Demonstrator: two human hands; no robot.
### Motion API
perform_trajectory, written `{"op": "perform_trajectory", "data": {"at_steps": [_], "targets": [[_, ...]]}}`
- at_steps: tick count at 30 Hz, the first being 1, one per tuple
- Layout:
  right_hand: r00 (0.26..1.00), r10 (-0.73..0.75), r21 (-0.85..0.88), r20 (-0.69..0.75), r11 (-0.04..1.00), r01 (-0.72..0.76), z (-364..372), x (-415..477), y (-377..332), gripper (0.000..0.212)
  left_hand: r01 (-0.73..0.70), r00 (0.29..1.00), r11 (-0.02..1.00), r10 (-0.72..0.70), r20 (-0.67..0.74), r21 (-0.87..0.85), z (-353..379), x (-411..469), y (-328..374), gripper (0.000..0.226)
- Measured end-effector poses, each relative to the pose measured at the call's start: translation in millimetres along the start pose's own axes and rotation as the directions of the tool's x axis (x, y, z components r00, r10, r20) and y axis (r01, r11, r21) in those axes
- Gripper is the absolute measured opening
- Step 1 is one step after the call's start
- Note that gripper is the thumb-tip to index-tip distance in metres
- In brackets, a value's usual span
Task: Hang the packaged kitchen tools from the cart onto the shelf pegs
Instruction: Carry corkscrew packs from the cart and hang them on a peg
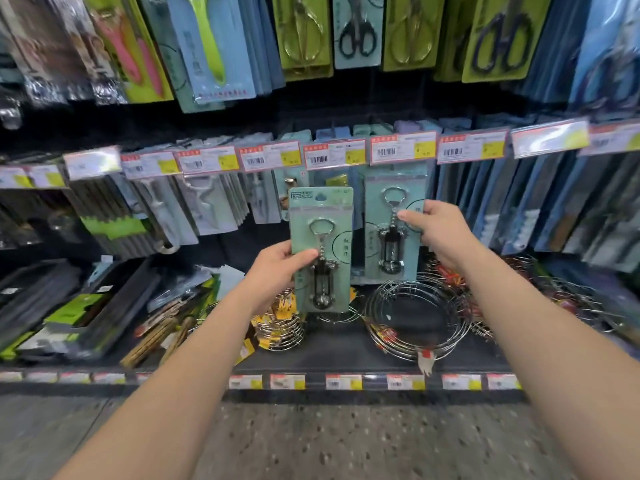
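While our left hand (pixel 277 268) is gripping the packaged corkscrew (pixel 320 249) by its left edge, fingers (pixel 284 246) curling round the mint-green card and the thumb lying across its front, we are holding the pack upright in front of the middle row of the shelf, with its top just below the price-tag strip (pixel 334 155). Only this hand is carrying it.

Just to its right, a hanging corkscrew pack (pixel 391 233) of the same kind is dangling under the strip. Our right hand (pixel 436 233) is pinching that pack at its right edge, thumb on the front near the corkscrew's neck and the other fingers wrapping behind. The two packs are sitting near each other without touching.

Along the same row, more carded tools are hanging to the left and blue-backed packs are crowding to the right.

Below, on the bottom shelf (pixel 346 355), chrome wire rings (pixel 415 320) are lying toward the right, a smaller wire rack with yellow tags (pixel 280 327) is sitting under the held pack, and flat boxes are piling up toward the left end. Further price tags are running along its front edge.

Above, packaged scissors (pixel 358 29) and a lime-green handled tool (pixel 207 39) are hanging in the top row.
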State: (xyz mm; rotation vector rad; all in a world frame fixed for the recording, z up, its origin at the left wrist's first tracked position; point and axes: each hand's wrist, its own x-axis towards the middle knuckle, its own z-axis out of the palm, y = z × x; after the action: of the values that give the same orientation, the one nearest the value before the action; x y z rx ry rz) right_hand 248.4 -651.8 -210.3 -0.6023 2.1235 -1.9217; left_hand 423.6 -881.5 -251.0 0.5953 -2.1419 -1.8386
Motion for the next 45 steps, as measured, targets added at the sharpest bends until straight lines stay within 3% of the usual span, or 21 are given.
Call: {"op": "perform_trajectory", "data": {"at_steps": [3, 7, 10, 15, 18, 20, 22, 25, 27, 32, 34, 35, 37, 39, 45], "targets": [[0.998, -0.056, 0.026, -0.014, 0.998, 0.056, -2, 4, -8, 0.036, -0.022, 1.0, 1.0, 0.022, 0.012, -0.013, 3, 6, 0, 0.023], [0.997, -0.074, 0.03, -0.005, 0.997, 0.074, -2, 7, -17, 0.011, -0.026, 1.0, 0.999, 0.026, 0.01, -0.02, 8, 7, 5, 0.023], [0.998, -0.056, 0.092, 0.005, 0.994, 0.056, -3, 11, -16, 0.012, -0.028, 1.0, 1.0, 0.028, 0.008, -0.012, 11, 5, 9, 0.022], [0.999, -0.021, 0.132, 0.029, 0.991, 0.017, -2, 14, -9, 0.029, -0.052, 0.998, 0.999, 0.052, 0.024, -0.007, 16, 0, 15, 0.02], [1.0, 0.001, 0.163, 0.027, 0.987, -0.006, -4, 19, -1, 0.058, -0.055, 0.998, 0.998, 0.056, 0.035, -0.028, 17, -2, 13, 0.019], [1.0, 0.018, 0.147, 0.019, 0.989, -0.02, -3, 23, -5, 0.06, -0.055, 0.998, 0.998, 0.056, 0.029, -0.035, 18, -4, 11, 0.019], [0.998, 0.062, 0.122, -0.018, 0.991, -0.059, 0, 33, -12, 0.05, -0.053, 0.998, 0.998, 0.054, 0.022, -0.038, 18, -4, 9, 0.021], [0.981, 0.176, 0.106, -0.076, 0.98, -0.168, 6, 50, -20, 0.069, -0.047, 0.999, 0.998, 0.047, 0.01, -0.037, 21, -5, 10, 0.022], [0.967, 0.217, 0.019, -0.133, 0.976, -0.216, 10, 57, -21, 0.069, -0.048, 0.999, 0.998, 0.048, -0.001, -0.031, 23, -5, 10, 0.021], [0.947, 0.088, -0.154, -0.309, 0.978, -0.141, 11, 45, -3, 0.04, -0.045, 0.999, 0.999, 0.045, -0.002, 0.001, 33, -1, 7, 0.025], [0.976, 0.14, -0.024, -0.166, 0.989, -0.146, 9, 32, 3, 0.035, -0.033, 0.999, 0.999, 0.032, -0.011, -0.02, 42, 2, 6, 0.023], [0.985, 0.171, 0.054, -0.02, 0.984, -0.169, 7, 21, 5, 0.038, -0.025, 1.0, 0.999, 0.025, -0.016, -0.025, 47, 3, 6, 0.022], [0.937, 0.175, 0.103, 0.301, 0.971, -0.215, 5, -4, 10, 0.037, -0.021, 1.0, 0.999, 0.021, -0.014, -0.045, 56, 5, 6, 0.021], [0.876, 0.148, 0.022, 0.46, 0.984, -0.178, 7, -22, 15, 0.028, -0.027, 1.0, 0.997, 0.027, -0.003, -0.079, 65, 8, 8, 0.02], [0.962, 0.027, 0.052, 0.271, 0.998, -0.043, 10, -16, 29, 0.017, -0.057, 0.997, 0.996, 0.06, 0.04, -0.073, 82, 12, 23, 0.026]]}}
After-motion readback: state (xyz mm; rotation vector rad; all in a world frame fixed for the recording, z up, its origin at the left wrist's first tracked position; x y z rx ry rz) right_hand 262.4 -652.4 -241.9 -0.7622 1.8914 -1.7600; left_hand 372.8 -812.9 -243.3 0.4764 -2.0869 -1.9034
